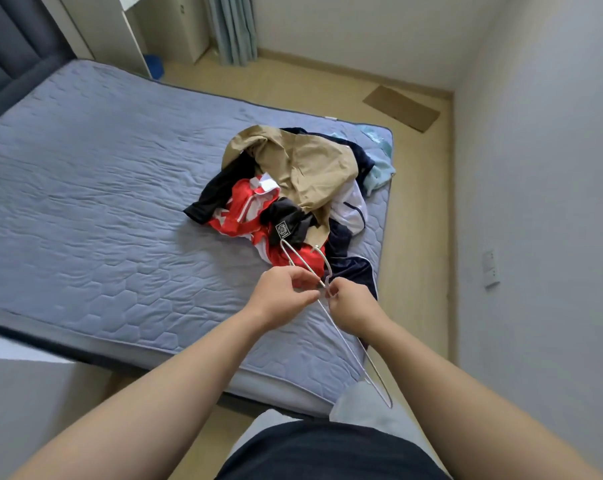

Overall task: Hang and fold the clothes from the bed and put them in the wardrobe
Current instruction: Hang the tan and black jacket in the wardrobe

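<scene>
A heap of clothes (293,188) lies near the foot of the bed (102,202): a tan garment (303,164) on top, a red and white one (248,209), black and navy pieces, a white one. Just in front of the heap I hold pale wire hangers (302,259) over the mattress. My left hand (281,299) pinches them near the neck, and my right hand (350,306) grips them at the hook. One hanger's long wire (376,372) runs down past the bed's edge toward my legs.
A light blue cloth (379,171) hangs at the bed's far right corner. A flat cardboard piece (402,107) lies on the wooden floor beyond. A curtain (232,27) and white cabinet (189,26) stand at the back, a wall (535,202) on the right.
</scene>
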`<state>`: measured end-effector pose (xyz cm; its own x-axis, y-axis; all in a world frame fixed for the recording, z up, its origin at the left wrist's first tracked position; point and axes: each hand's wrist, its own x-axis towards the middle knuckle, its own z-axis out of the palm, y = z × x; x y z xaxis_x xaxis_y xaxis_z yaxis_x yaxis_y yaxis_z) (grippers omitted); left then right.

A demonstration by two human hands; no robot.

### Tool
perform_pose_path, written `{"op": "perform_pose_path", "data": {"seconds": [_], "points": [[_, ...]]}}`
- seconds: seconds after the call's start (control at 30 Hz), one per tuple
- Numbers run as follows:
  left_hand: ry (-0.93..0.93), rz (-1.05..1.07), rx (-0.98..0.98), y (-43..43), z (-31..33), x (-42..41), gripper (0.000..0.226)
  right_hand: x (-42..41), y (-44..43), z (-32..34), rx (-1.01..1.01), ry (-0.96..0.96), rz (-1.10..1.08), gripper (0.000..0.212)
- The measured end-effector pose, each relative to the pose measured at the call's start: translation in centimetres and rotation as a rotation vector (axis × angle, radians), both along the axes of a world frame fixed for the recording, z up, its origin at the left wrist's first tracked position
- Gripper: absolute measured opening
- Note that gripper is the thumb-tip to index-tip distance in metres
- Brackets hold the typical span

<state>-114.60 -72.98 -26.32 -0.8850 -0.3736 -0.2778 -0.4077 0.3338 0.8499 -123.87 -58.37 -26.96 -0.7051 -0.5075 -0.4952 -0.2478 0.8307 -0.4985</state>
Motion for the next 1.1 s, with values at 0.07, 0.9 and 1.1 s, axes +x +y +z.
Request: {"op": "perform_pose_path", "data": {"seconds": [0.07,0.9,1.1], "points": [[-0.006,0.055,0.009,-1.7,-0.4,-1.4,0.014,-2.2,-1.8,0.1,-0.009,0.001,-0.051,0.016],[-0.732,-0.08,-0.471,-12.7,-26.5,-46.9,0.047,-43.4,-10.9,-19.7,-0.148,-0.138,-0.235,0.046],[-1.02,-0.296,-0.465,-14.3,-30.2,-51.6,0.066,-46.7,-10.7,-22.4,-0.196,-0.145,-0.264,0.045]]}}
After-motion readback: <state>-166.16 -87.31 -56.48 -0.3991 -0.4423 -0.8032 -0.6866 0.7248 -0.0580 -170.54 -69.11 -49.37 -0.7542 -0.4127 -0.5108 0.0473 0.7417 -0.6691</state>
